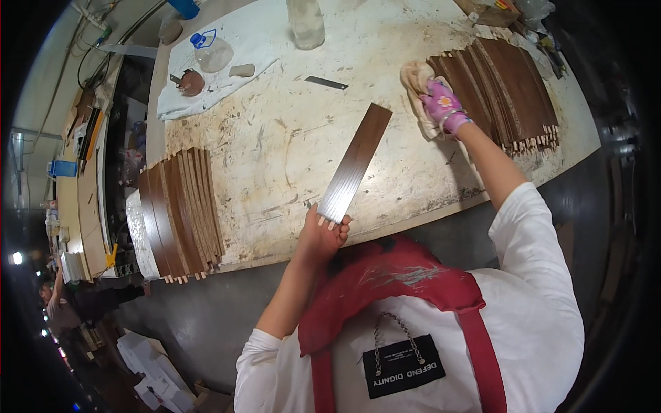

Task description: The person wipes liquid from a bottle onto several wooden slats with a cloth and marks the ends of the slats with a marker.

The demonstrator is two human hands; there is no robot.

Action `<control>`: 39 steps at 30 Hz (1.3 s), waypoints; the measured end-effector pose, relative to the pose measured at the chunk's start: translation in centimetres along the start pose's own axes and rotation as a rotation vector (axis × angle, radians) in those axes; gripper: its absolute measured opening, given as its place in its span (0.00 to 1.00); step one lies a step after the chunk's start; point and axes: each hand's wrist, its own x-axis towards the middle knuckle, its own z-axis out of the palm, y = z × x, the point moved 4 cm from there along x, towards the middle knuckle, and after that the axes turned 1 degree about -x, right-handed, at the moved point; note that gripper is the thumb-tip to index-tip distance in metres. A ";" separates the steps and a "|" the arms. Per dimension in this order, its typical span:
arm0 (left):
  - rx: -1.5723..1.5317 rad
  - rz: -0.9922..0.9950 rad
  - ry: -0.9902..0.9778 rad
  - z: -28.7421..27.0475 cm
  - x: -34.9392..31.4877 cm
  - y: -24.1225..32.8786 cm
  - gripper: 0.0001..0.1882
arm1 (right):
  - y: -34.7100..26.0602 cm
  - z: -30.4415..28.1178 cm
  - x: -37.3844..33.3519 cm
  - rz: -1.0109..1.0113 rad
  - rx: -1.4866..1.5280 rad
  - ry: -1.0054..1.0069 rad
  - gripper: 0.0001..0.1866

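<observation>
My bare left hand (326, 230) grips the near end of a dark brown wooden slat (357, 162), its fingers curled round the edge by two small pale dowels. The slat slants away over the table, with light shining off its near half. My right hand (444, 104), in a pink glove with a flower on it, is closed on a beige cloth (418, 76). That cloth touches the table just left of a big stack of brown slats (499, 89), whose near ends bristle with dowels. A second row of slats (182, 213) lies at the table's left edge.
On the worn white table (275, 144) lies a flat dark blade (326, 82). Behind it stands a clear bottle (306, 26). At the far left, a white cloth (206, 96) carries a blue-capped jug (215, 54) and a reddish-brown round thing (192, 83). Another person (65, 303) is at far left.
</observation>
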 end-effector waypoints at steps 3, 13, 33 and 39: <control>-0.029 0.003 -0.026 0.0 -0.7 0.0 0.26 | 3.3 0.5 0.0 0.044 0.101 -0.093 0.17; 0.035 0.089 0.081 -1.4 -2.0 1.1 0.24 | 0.6 -1.3 -1.7 0.080 0.057 -0.198 0.26; -0.277 0.353 0.197 -9.4 -6.8 6.2 0.26 | -37.0 9.7 9.6 -0.878 0.045 -0.229 0.06; -0.250 0.297 0.236 -9.4 -6.7 6.3 0.28 | -41.1 16.2 12.4 -0.976 -0.328 -0.149 0.07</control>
